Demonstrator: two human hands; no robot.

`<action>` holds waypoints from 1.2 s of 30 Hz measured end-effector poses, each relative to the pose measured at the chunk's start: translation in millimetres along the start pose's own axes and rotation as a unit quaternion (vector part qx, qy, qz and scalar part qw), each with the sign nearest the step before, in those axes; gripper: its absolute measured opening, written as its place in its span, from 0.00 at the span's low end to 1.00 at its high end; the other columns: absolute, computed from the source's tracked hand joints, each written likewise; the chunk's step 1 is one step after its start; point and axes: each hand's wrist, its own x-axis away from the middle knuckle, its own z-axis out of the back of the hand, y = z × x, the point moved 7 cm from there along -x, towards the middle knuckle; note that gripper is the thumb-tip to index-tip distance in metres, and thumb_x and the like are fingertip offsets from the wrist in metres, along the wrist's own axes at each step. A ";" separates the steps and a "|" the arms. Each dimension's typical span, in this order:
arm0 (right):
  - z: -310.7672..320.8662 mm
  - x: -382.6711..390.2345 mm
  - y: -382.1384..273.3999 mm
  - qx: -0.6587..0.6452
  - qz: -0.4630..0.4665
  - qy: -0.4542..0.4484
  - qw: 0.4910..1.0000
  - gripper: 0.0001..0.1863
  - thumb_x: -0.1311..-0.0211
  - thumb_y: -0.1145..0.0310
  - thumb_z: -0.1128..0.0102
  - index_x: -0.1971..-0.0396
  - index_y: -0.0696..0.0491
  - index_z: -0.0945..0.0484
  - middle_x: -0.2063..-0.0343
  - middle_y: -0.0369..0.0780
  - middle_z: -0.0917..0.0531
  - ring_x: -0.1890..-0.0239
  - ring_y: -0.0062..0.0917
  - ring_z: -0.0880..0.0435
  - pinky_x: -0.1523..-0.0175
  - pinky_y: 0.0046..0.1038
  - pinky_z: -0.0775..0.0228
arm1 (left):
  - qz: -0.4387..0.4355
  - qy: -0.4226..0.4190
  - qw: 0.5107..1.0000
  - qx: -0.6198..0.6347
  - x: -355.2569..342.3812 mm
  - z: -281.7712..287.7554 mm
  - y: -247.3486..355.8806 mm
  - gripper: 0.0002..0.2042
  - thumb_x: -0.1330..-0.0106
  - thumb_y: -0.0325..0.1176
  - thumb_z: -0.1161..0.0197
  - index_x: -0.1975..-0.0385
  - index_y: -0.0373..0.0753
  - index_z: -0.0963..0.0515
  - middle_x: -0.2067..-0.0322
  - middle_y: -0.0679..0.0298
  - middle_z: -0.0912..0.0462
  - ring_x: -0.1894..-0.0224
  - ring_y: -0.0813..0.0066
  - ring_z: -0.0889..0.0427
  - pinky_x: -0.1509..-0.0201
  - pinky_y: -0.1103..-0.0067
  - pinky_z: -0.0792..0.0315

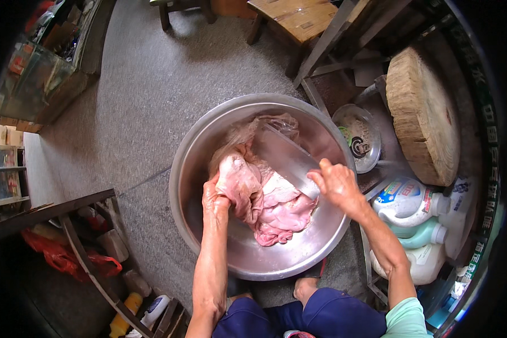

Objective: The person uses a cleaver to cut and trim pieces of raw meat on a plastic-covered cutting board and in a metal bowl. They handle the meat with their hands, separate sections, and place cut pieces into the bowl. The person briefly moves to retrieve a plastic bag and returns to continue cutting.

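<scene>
A wide steel basin (200, 128) holds pink, wrinkled raw meat (281, 217) and a crumpled translucent plastic bag (281, 125). My left hand (213, 201) grips a pale, fleshy fold of the meat (236, 177) at the basin's left side. My right hand (337, 185) is closed on a broad-bladed cleaver (281, 158), whose blade slants over the upper right of the meat. Its handle is mostly hidden by my fingers. Whether the blade's edge touches the meat is hard to tell.
Wooden stools (293, 17) stand behind. At right are a round wooden chopping block (417, 112), a bowl with residue (369, 127) and several plastic jugs (405, 200). A low rack (90, 265) with a red bag and bottles is at lower left, glass-fronted shelving (50, 67) at upper left.
</scene>
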 end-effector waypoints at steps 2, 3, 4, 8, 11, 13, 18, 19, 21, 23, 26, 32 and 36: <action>6.5 5.0 6.1 -0.068 0.017 0.021 0.997 0.19 0.34 0.56 0.38 0.68 0.60 0.26 0.75 0.49 0.15 0.69 0.51 0.15 0.63 0.47 0.23 | -0.007 -0.023 1.000 -0.020 3.0 6.3 4.3 0.18 0.32 0.31 0.41 0.46 0.29 0.24 0.48 0.51 0.18 0.46 0.56 0.19 0.35 0.60 0.28; 9.4 6.7 7.9 -0.103 0.027 0.031 0.994 0.20 0.34 0.56 0.38 0.69 0.60 0.26 0.75 0.50 0.15 0.69 0.51 0.16 0.63 0.47 0.24 | -0.011 -0.033 0.999 -0.029 3.8 7.6 5.6 0.18 0.32 0.31 0.41 0.46 0.29 0.24 0.48 0.51 0.18 0.46 0.56 0.19 0.35 0.60 0.27; 8.9 6.6 11.4 -0.092 0.011 0.019 0.996 0.20 0.34 0.55 0.38 0.69 0.60 0.27 0.76 0.52 0.16 0.69 0.51 0.16 0.64 0.48 0.25 | -0.007 -0.041 0.999 -0.027 -1.4 6.2 4.4 0.18 0.32 0.32 0.41 0.46 0.29 0.24 0.48 0.52 0.18 0.46 0.56 0.19 0.35 0.60 0.27; 27.5 21.8 -3.2 -0.104 0.022 0.024 0.994 0.19 0.34 0.56 0.37 0.70 0.59 0.28 0.75 0.51 0.16 0.70 0.49 0.16 0.65 0.47 0.25 | -0.004 -0.030 0.999 -0.025 -4.7 5.2 1.3 0.16 0.31 0.33 0.40 0.48 0.30 0.23 0.48 0.53 0.17 0.46 0.56 0.18 0.36 0.60 0.27; 33.1 27.8 -30.9 -0.106 0.058 0.012 0.993 0.19 0.35 0.57 0.36 0.71 0.57 0.30 0.72 0.47 0.13 0.71 0.48 0.16 0.66 0.44 0.25 | -0.005 -0.030 0.999 -0.022 -7.1 8.2 3.0 0.16 0.31 0.32 0.41 0.48 0.30 0.22 0.50 0.53 0.17 0.47 0.57 0.18 0.36 0.61 0.27; 18.5 25.5 -34.5 -0.142 0.087 0.040 0.985 0.19 0.35 0.57 0.36 0.71 0.56 0.30 0.74 0.47 0.14 0.72 0.49 0.17 0.68 0.44 0.25 | -0.005 -0.023 0.999 -0.043 -2.1 3.6 -1.5 0.15 0.31 0.32 0.41 0.49 0.30 0.22 0.51 0.53 0.16 0.47 0.58 0.18 0.36 0.61 0.26; 9.3 17.1 -16.7 -0.085 0.037 0.045 0.995 0.19 0.35 0.55 0.37 0.71 0.56 0.30 0.76 0.49 0.16 0.71 0.49 0.17 0.66 0.47 0.27 | -0.034 -0.030 0.998 -0.050 1.9 6.1 5.2 0.15 0.31 0.32 0.40 0.49 0.30 0.22 0.51 0.53 0.16 0.48 0.59 0.17 0.38 0.62 0.24; 7.8 16.5 -11.1 -0.057 0.024 0.044 0.997 0.20 0.35 0.55 0.37 0.71 0.56 0.30 0.77 0.50 0.17 0.71 0.49 0.17 0.66 0.48 0.27 | -0.051 -0.033 0.996 -0.059 3.4 5.2 7.9 0.16 0.32 0.33 0.39 0.49 0.30 0.22 0.50 0.54 0.16 0.48 0.58 0.17 0.39 0.62 0.24; 9.2 19.0 -0.1 -0.083 0.010 0.038 0.996 0.20 0.34 0.55 0.38 0.71 0.57 0.30 0.75 0.50 0.16 0.70 0.50 0.17 0.66 0.47 0.27 | -0.083 -0.046 0.994 -0.054 17.6 -11.0 9.1 0.17 0.35 0.32 0.34 0.51 0.29 0.22 0.53 0.55 0.16 0.51 0.59 0.16 0.40 0.64 0.23; 16.0 23.5 1.3 -0.113 0.010 0.041 0.993 0.19 0.33 0.57 0.39 0.70 0.59 0.29 0.74 0.51 0.15 0.70 0.49 0.16 0.65 0.48 0.24 | -0.148 -0.039 0.979 -0.138 38.7 -30.0 16.2 0.21 0.40 0.32 0.30 0.50 0.29 0.23 0.54 0.55 0.16 0.51 0.60 0.17 0.41 0.66 0.23; 16.0 21.2 -3.3 -0.126 0.011 0.024 0.992 0.19 0.33 0.57 0.38 0.70 0.59 0.30 0.73 0.51 0.15 0.69 0.50 0.15 0.65 0.47 0.24 | -0.329 0.052 0.865 -0.376 73.3 -54.2 22.4 0.37 0.52 0.27 0.23 0.40 0.28 0.33 0.49 0.51 0.24 0.48 0.64 0.23 0.44 0.71 0.25; 17.2 33.0 -5.9 -0.141 0.024 0.043 0.989 0.20 0.34 0.57 0.36 0.72 0.58 0.33 0.74 0.49 0.15 0.72 0.50 0.18 0.68 0.45 0.27 | -0.317 0.022 0.849 -0.423 54.8 -61.8 26.1 0.38 0.53 0.22 0.28 0.38 0.29 0.36 0.51 0.53 0.24 0.53 0.67 0.21 0.50 0.75 0.23; 28.9 42.7 -20.7 -0.092 0.042 0.036 0.994 0.18 0.34 0.57 0.37 0.70 0.57 0.30 0.81 0.50 0.18 0.77 0.48 0.17 0.72 0.45 0.25 | -0.252 0.039 0.892 -0.374 37.9 -44.6 27.6 0.32 0.53 0.20 0.32 0.42 0.29 0.32 0.58 0.58 0.21 0.63 0.71 0.20 0.58 0.77 0.22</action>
